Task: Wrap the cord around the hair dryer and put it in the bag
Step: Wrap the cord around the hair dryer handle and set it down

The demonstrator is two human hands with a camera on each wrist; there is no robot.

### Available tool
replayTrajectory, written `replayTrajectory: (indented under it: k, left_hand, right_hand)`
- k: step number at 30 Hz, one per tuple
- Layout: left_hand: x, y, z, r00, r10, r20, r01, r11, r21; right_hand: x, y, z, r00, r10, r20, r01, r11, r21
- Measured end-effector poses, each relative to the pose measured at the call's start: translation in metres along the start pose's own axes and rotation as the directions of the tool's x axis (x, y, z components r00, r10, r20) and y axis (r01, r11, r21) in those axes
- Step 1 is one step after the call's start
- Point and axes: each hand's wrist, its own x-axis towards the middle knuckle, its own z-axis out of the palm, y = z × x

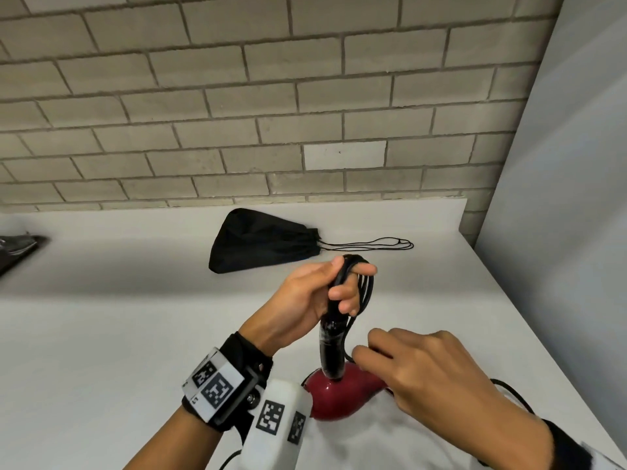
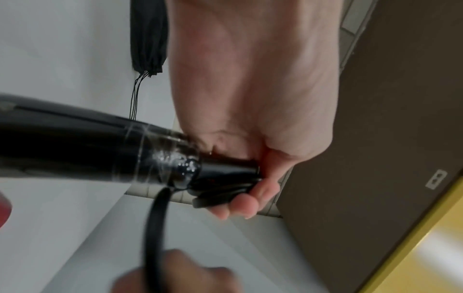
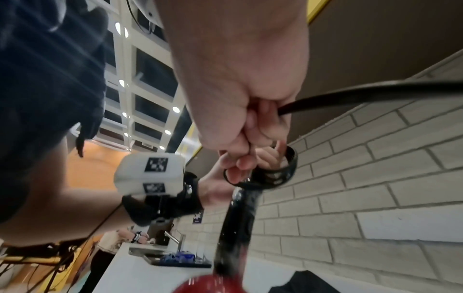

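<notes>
The hair dryer [image 1: 339, 391] has a dark red body resting on the white counter and a black handle [image 1: 330, 344] standing upright. My left hand [image 1: 325, 293] grips the handle's top together with several loops of black cord [image 1: 364, 293]. The same grip shows in the left wrist view, fingers [image 2: 240, 206] curled round the handle end [image 2: 225, 174] and the loops. My right hand [image 1: 424, 371] pinches the loose cord [image 3: 350, 95] low beside the handle, near the red body. The black drawstring bag [image 1: 258, 242] lies flat farther back on the counter, mouth cinched, strings [image 1: 373, 245] trailing right.
A brick wall [image 1: 237, 113] backs the counter [image 1: 101, 334]. A grey panel [image 1: 559, 198] closes the right side. A dark object [image 1: 17, 249] lies at the far left edge. Loose cord [image 1: 509, 391] runs off behind my right wrist.
</notes>
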Motion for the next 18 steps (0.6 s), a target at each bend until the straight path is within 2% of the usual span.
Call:
replayTrajectory:
  k: [3,9,13,15,18]
  left_hand:
    - [0.001,-0.007,0.002,0.998,-0.055,-0.009,0.056,0.996,0.069]
    - [-0.002,-0.012,0.012,0.993,-0.120,-0.022,0.122,0.985,0.124]
    - [-0.003,-0.009,0.013,0.993,-0.111,0.042,0.103,0.982,0.161]
    - [-0.004,-0.009,0.013,0.989,-0.129,0.066,0.118,0.982,0.148]
    - [-0.002,-0.011,0.012,0.983,-0.166,0.078,0.155,0.978,0.138]
  right_hand:
    - [0.009,0.000,-0.010,0.993,-0.010,-0.117,0.013,1.000,0.028]
    - [0.033,0.007,-0.021,0.969,0.027,-0.247,-0.012,0.998,0.064]
    - [0.039,0.015,-0.021,0.967,0.063,-0.248,-0.019,0.984,0.175]
    - [0.040,0.021,-0.020,0.964,0.142,-0.226,-0.078,0.959,0.273]
    - [0.044,0.038,-0.012,0.929,0.325,-0.176,-0.230,0.881,0.413]
